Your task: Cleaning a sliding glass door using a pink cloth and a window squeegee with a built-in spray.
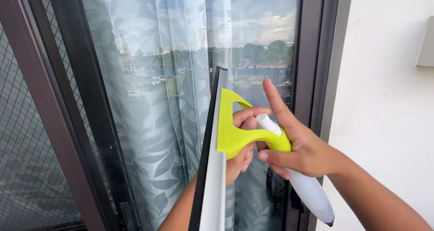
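Squeegee against window glass, left hand and right hand gripping its white handle.

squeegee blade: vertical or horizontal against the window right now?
Vertical. The squeegee has its long black rubber edge running top to bottom along the window glass; both the left hand and right hand grip its green-and-white handle.

You are outside a home, likely on a high balcony: a dark-framed sliding glass door backed by a pale leaf-patterned curtain, a wire-mesh insect screen, a white plastered wall, and city buildings mirrored in the glass.
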